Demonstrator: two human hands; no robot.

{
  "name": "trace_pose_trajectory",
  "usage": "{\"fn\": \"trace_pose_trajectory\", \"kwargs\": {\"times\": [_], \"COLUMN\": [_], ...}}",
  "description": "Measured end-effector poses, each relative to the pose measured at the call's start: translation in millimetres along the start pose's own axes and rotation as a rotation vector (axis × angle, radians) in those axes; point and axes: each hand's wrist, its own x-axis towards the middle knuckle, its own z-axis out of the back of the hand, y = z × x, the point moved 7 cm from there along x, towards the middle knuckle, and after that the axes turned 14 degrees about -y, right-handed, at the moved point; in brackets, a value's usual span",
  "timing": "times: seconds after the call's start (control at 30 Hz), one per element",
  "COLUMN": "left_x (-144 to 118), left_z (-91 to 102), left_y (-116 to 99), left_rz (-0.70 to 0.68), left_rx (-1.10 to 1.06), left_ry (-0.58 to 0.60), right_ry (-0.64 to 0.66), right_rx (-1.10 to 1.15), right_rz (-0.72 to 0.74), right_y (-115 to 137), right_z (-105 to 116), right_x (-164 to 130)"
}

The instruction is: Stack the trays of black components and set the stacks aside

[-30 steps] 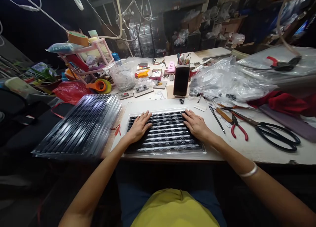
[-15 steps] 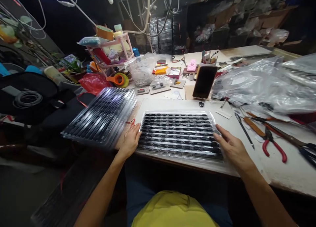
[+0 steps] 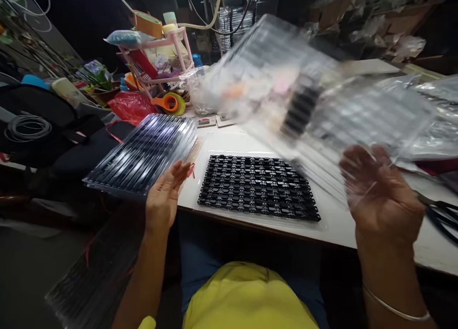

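Observation:
A clear ribbed plastic cover, smeared by motion and see-through, is raised and tilted over the right half of the table. Its near corner is gripped by my right hand. Below it lie rows of small black parts, uncovered, on a clear plastic tray near the table's front edge. My left hand is empty with its fingers stretched out, left of the black parts. Beside it stands a stack of clear ribbed trays with dark contents.
A pink rack with tape rolls and bags stands at the back left. An orange tape dispenser is behind the stack. Black-handled scissors lie at the right, near clear plastic bags. Items behind the raised cover are blurred.
The clear cover has come off the black parts and swung up to the right with my right hand. My left hand has let go and moved left.

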Motion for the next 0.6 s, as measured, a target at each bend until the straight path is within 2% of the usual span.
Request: {"fn": "trace_pose_trajectory", "kwargs": {"times": [0.07, 0.1, 0.17, 0.23, 0.3, 0.33, 0.4, 0.47, 0.6], "left_x": [-21.9, -36.7, -76.7, -116.1, -143.7, -149.8, -150.1, -138.2, -97.9], "left_z": [-26.6, -46.3, -95.4, -138.6, -171.9, -182.7, -194.6, -195.7, -180.2], "left_y": [-5.7, -2.5, 14.5, 30.2, 44.0, 50.3, 56.8, 53.4, 30.7], "left_rz": [-0.013, 0.008, 0.128, 0.267, 0.398, 0.459, 0.511, 0.498, 0.408], "left_rx": [0.015, 0.044, 0.063, -0.103, -0.270, -0.339, -0.423, -0.483, -0.498], "left_ry": [0.065, 0.150, 0.434, 0.600, 0.640, 0.590, 0.473, 0.399, 0.444], "right_ry": [0.055, 0.095, 0.156, 0.184, 0.171, 0.158, 0.160, 0.165, 0.046], "right_rx": [-0.024, -0.050, -0.108, -0.185, -0.252, -0.270, -0.275, -0.260, -0.246], "right_rz": [-0.050, -0.083, -0.122, -0.160, -0.214, -0.231, -0.231, -0.196, -0.026], "right_y": [3.7, 2.5, -4.4, -18.8, -36.1, -42.3, -45.8, -37.2, 3.4], "right_z": [-6.5, -9.7, -12.8, -9.8, 0.5, 7.5, 20.7, 31.9, 44.1], "right_x": [-7.7, -13.7, -28.5, -44.9, -59.3, -64.3, -67.9, -61.4, -26.8]}}
